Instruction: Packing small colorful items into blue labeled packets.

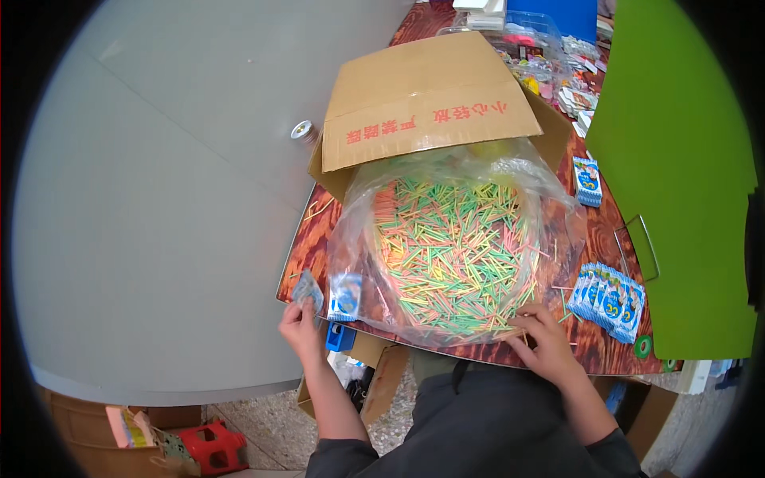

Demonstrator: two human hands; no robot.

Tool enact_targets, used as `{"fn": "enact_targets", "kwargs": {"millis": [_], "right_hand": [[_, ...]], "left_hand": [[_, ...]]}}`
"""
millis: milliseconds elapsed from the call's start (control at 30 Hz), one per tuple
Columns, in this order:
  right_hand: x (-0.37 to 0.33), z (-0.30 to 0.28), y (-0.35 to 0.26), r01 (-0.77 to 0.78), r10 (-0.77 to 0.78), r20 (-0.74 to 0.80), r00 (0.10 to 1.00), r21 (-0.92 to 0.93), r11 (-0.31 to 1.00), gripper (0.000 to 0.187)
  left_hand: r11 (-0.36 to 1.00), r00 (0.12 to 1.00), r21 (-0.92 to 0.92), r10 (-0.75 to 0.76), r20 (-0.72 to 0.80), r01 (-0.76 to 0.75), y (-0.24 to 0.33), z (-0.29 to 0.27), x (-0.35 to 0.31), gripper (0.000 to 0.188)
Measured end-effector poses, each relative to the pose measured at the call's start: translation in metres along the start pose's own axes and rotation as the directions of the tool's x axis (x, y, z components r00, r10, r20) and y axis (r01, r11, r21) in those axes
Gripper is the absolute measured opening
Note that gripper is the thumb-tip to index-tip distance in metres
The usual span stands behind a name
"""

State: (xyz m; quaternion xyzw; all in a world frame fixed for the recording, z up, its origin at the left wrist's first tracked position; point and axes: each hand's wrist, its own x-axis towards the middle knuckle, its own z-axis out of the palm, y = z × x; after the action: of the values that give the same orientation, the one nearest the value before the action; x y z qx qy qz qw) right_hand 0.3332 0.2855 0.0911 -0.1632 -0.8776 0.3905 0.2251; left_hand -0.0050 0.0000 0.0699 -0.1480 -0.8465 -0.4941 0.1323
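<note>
My left hand (300,333) is closed on a small packet (307,292), pinched by its lower end at the table's left front edge. Just right of it, a blue-and-white packet (344,297) lies beside the clear plastic bag (351,239). Spread wide, the bag holds a heap of thin pink, green and yellow sticks (454,255). My right hand (543,341) rests at the bag's lower right rim, by the sticks. Its thumb and fingers are apart, with nothing plainly held between them. Its fingertips are partly hidden.
An open cardboard box (434,95) stands behind the sticks. Fanned blue-and-white packets (608,301) lie at right, with a smaller stack (587,182) farther back. A grey panel (175,199) flanks the left, a green board (685,199) the right. A spool (303,131) sits beside the box.
</note>
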Motion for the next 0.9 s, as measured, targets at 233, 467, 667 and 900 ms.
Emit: {"fn": "enact_targets", "kwargs": {"millis": [233,467,667,900], "right_hand": [[0.024,-0.016,-0.045,0.197,-0.160,-0.195,0.968,0.189,0.962,0.031],[0.045,-0.021,-0.026,-0.173,0.208,-0.001,0.978,0.550,0.817,0.026],[0.033,-0.035,-0.035,-0.056,0.117,-0.155,0.981,0.354,0.934,0.020],[0.021,-0.039,-0.051,0.357,-0.325,-0.335,0.884,0.039,0.933,0.035]], "left_hand": [[0.830,0.878,-0.558,0.257,0.404,0.014,0.120,0.061,-0.065,0.018],[0.630,0.633,-0.585,0.185,0.752,0.510,0.183,0.106,-0.120,0.013],[0.728,0.570,-0.566,0.294,0.767,0.386,0.195,0.114,-0.114,0.009],[0.712,0.709,-0.701,0.515,0.481,-0.041,0.191,0.115,-0.117,0.020]]}}
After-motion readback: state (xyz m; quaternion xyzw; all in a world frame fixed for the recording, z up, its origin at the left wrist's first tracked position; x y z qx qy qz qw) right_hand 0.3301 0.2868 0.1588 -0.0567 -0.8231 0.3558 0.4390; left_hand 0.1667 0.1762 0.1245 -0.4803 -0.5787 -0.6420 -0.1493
